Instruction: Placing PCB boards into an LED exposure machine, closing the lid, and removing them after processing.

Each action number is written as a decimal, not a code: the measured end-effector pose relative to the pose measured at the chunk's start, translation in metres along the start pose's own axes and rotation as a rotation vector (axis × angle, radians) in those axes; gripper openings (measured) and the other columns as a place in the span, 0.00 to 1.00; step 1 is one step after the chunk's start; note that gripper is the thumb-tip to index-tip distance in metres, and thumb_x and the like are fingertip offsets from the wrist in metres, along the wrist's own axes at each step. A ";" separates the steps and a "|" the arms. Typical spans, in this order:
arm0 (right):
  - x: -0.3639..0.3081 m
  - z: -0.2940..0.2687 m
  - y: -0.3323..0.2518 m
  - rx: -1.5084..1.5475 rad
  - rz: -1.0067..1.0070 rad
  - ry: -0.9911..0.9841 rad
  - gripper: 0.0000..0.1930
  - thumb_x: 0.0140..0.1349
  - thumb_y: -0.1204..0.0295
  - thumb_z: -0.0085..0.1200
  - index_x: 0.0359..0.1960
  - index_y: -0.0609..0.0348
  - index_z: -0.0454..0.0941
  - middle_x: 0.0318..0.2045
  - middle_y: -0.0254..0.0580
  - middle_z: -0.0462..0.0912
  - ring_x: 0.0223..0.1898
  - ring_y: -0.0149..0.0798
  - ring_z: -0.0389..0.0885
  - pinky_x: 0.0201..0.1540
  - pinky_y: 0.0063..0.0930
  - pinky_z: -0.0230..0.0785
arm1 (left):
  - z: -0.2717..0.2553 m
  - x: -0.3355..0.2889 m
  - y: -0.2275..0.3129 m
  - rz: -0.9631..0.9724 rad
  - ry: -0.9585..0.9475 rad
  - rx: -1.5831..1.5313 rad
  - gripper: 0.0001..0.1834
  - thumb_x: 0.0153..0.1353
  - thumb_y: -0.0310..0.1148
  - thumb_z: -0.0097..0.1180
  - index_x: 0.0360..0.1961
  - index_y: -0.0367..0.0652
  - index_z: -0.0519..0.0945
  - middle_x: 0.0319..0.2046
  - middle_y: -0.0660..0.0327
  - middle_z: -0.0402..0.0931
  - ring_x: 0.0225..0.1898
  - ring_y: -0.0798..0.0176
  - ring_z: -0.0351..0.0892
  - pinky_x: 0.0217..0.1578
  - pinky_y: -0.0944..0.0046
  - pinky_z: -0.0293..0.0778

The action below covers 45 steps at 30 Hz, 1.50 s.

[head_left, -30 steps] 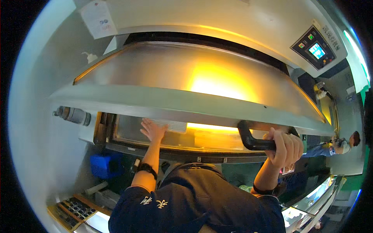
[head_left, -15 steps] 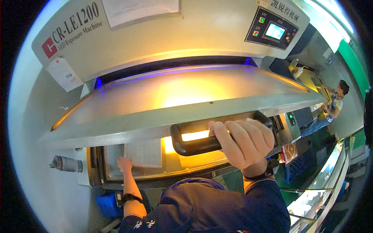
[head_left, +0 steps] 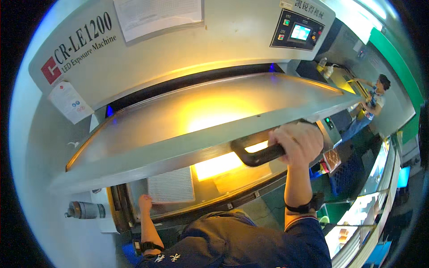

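The broad metal lid [head_left: 134, 154] of a large exposure machine is tilted up at its front. My right hand [head_left: 297, 142] is wrapped around the right part of the black handle [head_left: 254, 158] on the lid's front. Under the lid, a pale panel with fine lines [head_left: 170, 186] lies on the machine's bed. At the panel's near left corner is my left hand [head_left: 145, 203], fingers curled against its edge; the fingertips are small and partly hidden. Bright yellow light shines on the bed beside the panel, where a yellowish sheet [head_left: 241, 178] lies. The lid covers the bed's far part.
The machine's pale body [head_left: 170, 53] rises behind the lid, with a control screen [head_left: 300, 32] at the right. A grey cylindrical fitting [head_left: 85, 210] juts out at the left. Another person [head_left: 373, 100] works at a bench on the far right. A blue crate [head_left: 346, 174] stands at the right.
The view has shifted and tilted. My right hand now sits farther along the handle's right end, its forearm more upright. My left hand, spread on the panel's edge before, looks more curled.
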State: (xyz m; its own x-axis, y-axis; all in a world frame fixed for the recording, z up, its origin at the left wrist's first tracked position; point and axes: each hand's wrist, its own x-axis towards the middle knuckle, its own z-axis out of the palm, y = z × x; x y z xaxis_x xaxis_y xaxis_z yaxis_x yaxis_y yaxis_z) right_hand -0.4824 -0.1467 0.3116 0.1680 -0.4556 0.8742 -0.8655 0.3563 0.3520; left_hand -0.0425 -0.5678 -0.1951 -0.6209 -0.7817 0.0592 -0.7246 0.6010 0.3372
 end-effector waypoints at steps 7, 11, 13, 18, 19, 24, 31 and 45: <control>-0.037 0.011 -0.052 -0.256 0.631 0.200 0.33 0.58 0.67 0.65 0.64 0.60 0.65 0.67 0.53 0.63 0.69 0.53 0.61 0.68 0.45 0.56 | -0.055 0.040 0.043 -0.546 -0.482 -0.826 0.18 0.65 0.30 0.59 0.54 0.38 0.72 0.44 0.52 0.77 0.34 0.59 0.81 0.27 0.59 0.79; -0.155 0.003 -0.141 -0.064 1.021 -0.112 0.41 0.60 0.77 0.58 0.72 0.64 0.49 0.70 0.56 0.56 0.71 0.51 0.55 0.73 0.45 0.45 | -0.083 0.041 0.075 -0.487 -0.773 -1.251 0.20 0.60 0.25 0.60 0.53 0.37 0.71 0.42 0.55 0.78 0.38 0.59 0.79 0.28 0.60 0.80; -0.214 -0.005 -0.214 0.163 1.293 -0.335 0.41 0.58 0.72 0.62 0.71 0.63 0.52 0.67 0.53 0.61 0.66 0.48 0.63 0.65 0.41 0.59 | -0.093 0.026 0.102 -0.364 -0.802 -1.192 0.25 0.60 0.25 0.60 0.57 0.35 0.68 0.46 0.54 0.77 0.41 0.57 0.80 0.32 0.60 0.80; -0.280 -0.059 -0.370 0.363 1.892 -0.299 0.32 0.64 0.63 0.60 0.67 0.61 0.64 0.62 0.46 0.71 0.60 0.42 0.71 0.57 0.36 0.67 | -0.137 -0.037 0.178 -0.178 -0.847 -1.187 0.27 0.61 0.25 0.58 0.61 0.30 0.67 0.50 0.52 0.77 0.47 0.56 0.79 0.45 0.60 0.78; -0.289 -0.074 -0.387 0.526 2.074 -0.133 0.30 0.66 0.60 0.58 0.66 0.61 0.66 0.60 0.44 0.73 0.60 0.42 0.72 0.57 0.35 0.68 | -0.152 -0.051 0.191 -0.042 -0.880 -1.305 0.25 0.60 0.23 0.58 0.59 0.30 0.69 0.50 0.52 0.78 0.48 0.56 0.79 0.48 0.59 0.77; -0.267 -0.172 -0.431 1.052 2.476 0.427 0.27 0.71 0.52 0.49 0.61 0.62 0.72 0.55 0.45 0.79 0.57 0.39 0.75 0.56 0.37 0.69 | -0.138 -0.099 0.219 0.394 -1.231 -1.213 0.22 0.57 0.20 0.56 0.54 0.29 0.74 0.48 0.52 0.79 0.49 0.56 0.79 0.53 0.58 0.75; -0.233 -0.295 -0.553 0.166 2.459 0.726 0.23 0.73 0.56 0.46 0.53 0.68 0.77 0.45 0.47 0.83 0.45 0.38 0.81 0.49 0.33 0.73 | -0.145 -0.200 0.314 1.042 -1.567 -0.446 0.28 0.56 0.28 0.64 0.58 0.32 0.73 0.50 0.53 0.80 0.48 0.58 0.81 0.51 0.57 0.75; -0.327 -0.424 -0.792 -0.006 2.217 1.574 0.14 0.74 0.59 0.47 0.45 0.57 0.73 0.43 0.40 0.81 0.38 0.40 0.83 0.45 0.39 0.78 | -0.064 -0.326 0.220 1.585 -1.444 0.319 0.42 0.59 0.49 0.60 0.70 0.41 0.61 0.65 0.47 0.69 0.65 0.46 0.68 0.63 0.52 0.66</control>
State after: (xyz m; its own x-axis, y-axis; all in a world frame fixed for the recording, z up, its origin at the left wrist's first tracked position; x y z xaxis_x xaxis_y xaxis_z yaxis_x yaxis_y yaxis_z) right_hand 0.3477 0.0658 -0.1115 -0.3266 0.7303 -0.5999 -0.2475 -0.6787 -0.6915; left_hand 0.0199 -0.1914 -0.0805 -0.2141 0.8043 -0.5543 0.5668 0.5644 0.6001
